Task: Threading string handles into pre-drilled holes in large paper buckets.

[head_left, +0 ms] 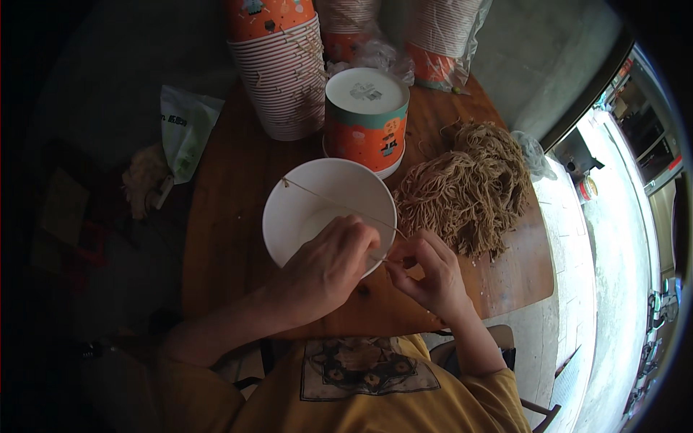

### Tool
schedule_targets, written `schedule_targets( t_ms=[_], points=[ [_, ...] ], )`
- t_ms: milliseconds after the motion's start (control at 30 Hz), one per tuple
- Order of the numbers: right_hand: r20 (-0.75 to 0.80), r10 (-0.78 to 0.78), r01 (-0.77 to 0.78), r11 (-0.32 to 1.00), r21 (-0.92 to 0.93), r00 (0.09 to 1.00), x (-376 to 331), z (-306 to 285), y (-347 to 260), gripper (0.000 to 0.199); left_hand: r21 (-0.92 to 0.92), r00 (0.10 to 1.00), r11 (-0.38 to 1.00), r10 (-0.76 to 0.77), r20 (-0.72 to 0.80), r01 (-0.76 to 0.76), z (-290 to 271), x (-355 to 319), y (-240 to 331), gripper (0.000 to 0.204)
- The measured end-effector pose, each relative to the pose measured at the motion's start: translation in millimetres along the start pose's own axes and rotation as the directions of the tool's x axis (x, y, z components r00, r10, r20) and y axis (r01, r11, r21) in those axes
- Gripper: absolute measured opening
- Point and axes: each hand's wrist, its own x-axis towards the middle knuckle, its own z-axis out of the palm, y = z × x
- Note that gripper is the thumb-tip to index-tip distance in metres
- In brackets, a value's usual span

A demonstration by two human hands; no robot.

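A white paper bucket stands mouth up on the wooden table in front of me. Across its mouth runs a thin tan cord, knotted at the far left of the rim and reaching the right side of the rim. My left hand is closed over the bucket's right inner side, its fingertips partly hidden, by the rim near the cord. Just outside the rim, my right hand pinches the cord's end between thumb and forefinger. Right of the bucket lies a heap of tan cords.
Behind the bucket, an orange and green patterned bucket stands upside down. A tall nested stack of buckets rises at the back left, with plastic-wrapped stacks at the back right. A white and green bag hangs beyond the table's left edge.
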Motion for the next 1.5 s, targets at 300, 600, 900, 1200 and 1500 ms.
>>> schedule_targets(
  t_ms=[300, 600, 900, 1200, 1500],
  points=[
    [0.145, 0.179, -0.228, 0.832, 0.505, 0.973, 10, -26, -4, 0.016, 0.253, 0.999, 0.967, 0.001, 0.044, -0.012, -4, -20, 17, 0.049],
    [0.23, 0.28, -0.306, 0.948, 0.087, 0.932, -2, -15, 3, 0.02, 0.307, 0.999, 0.952, -0.007, 0.041, -0.006, 15, -20, 15, 0.042],
    [0.131, -0.043, 0.028, 0.993, 0.114, 0.99, -2, -23, -4, 0.01, 0.392, 0.995, 0.92, -0.04, 0.089, 0.002, 5, -32, 9, 0.04],
    [0.129, -0.147, 0.153, 0.987, -0.038, 0.981, 8, -22, -24, 0.009, 0.148, 0.982, 0.988, -0.002, -0.191, 0.031, 21, -27, 16, 0.027],
    [0.107, -0.2, 0.2, 0.98, 0.012, 0.974, 15, -32, -46, 0.006, 0.329, 0.962, 0.944, 0.075, -0.262, 0.016, 12, -43, 2, 0.036]
  ],
)
